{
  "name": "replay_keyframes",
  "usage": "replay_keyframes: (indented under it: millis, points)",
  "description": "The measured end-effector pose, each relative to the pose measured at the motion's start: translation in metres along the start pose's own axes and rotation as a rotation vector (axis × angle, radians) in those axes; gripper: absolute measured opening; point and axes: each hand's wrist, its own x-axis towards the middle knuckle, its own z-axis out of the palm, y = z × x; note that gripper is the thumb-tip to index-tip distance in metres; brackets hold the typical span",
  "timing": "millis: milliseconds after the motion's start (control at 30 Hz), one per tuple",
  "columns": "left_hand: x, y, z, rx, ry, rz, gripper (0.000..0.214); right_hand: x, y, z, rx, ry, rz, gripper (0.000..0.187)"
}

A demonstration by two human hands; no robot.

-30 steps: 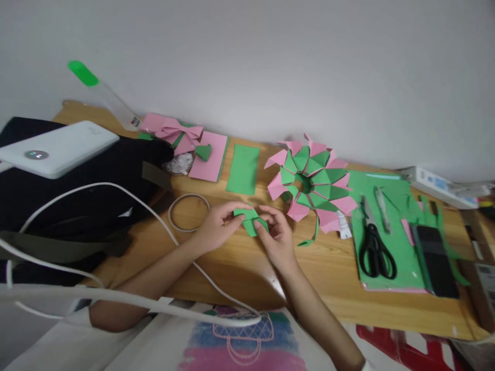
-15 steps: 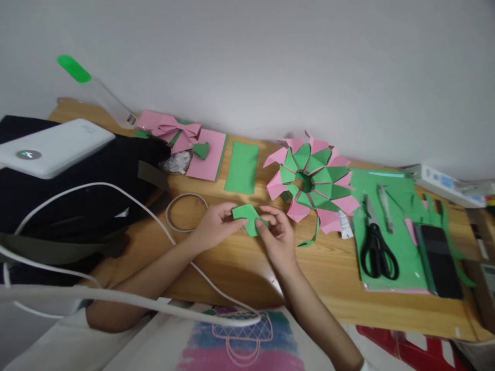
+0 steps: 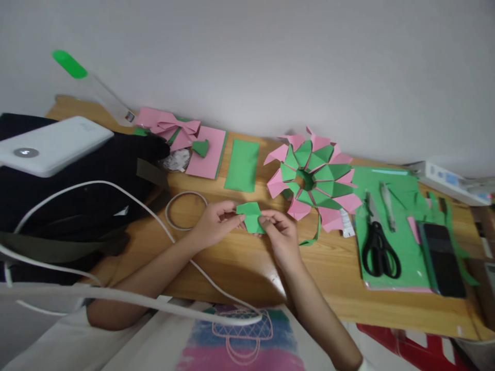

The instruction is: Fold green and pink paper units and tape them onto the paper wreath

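Observation:
Between my two hands is a small piece of folded green paper [image 3: 252, 216], held just above the wooden table. My left hand [image 3: 218, 222] pinches its left edge between thumb and fingers. At the right edge, the thumb and fingers of my right hand [image 3: 281, 233] grip the same piece. Beyond my right hand stands a ring-shaped paper model [image 3: 327, 171] of green and pink folded units. A flat green paper rectangle [image 3: 242, 165] lies on the table beyond my hands.
Black scissors [image 3: 379, 252], a cutter and a phone [image 3: 444, 260] lie at the right on green sheets [image 3: 412, 275]. Pink paper [image 3: 209, 161] and folded pieces are at the back left. A white power bank [image 3: 58, 144] rests on black cloth; its cable [image 3: 135, 203] crosses the table.
The green paper has turned slightly in my fingers and shows a different outline. My right hand has shifted a little to the right. Both hands keep their hold.

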Motion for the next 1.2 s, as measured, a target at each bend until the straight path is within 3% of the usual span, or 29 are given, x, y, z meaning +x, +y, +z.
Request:
replay_keyframes:
  millis: [700,1000,1200]
  points:
    - [-0.0024,0.0012,-0.0083,-0.09,-0.073,0.119,0.015,-0.0007,-0.0006,-0.0001,0.128,-0.008,-0.002,0.009]
    - [-0.0032,0.0021,-0.0056,0.031,-0.028,0.138,0.011,-0.0009,0.0022,-0.0027,0.117,-0.011,-0.062,0.009]
    - [-0.0035,-0.0023,-0.0019,0.093,0.03,0.152,0.016,-0.0004,0.0012,0.0009,0.129,-0.029,-0.026,0.011]
